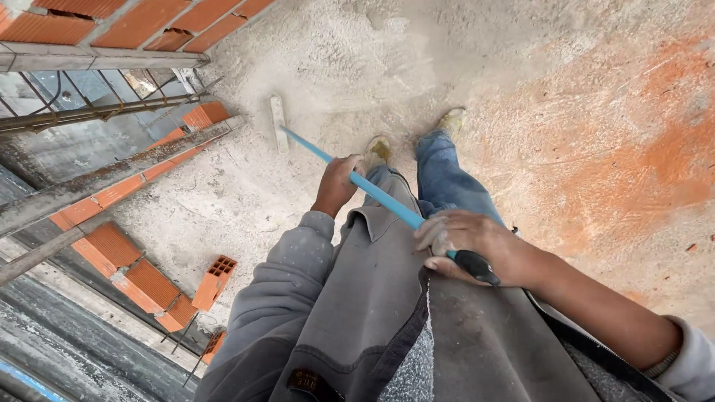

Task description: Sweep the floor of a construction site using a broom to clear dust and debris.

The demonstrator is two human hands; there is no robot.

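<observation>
One label only: a small dark patch (309,383) with gold-coloured marks, roughly rectangular, sewn on the grey jacket (357,313) near the bottom edge of the view, low on the left front; no packages, signs or screens show anywhere else

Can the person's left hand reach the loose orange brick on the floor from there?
Probably not: the left hand grips the blue broom handle, and the loose orange brick lies far below on the dusty floor.
</observation>
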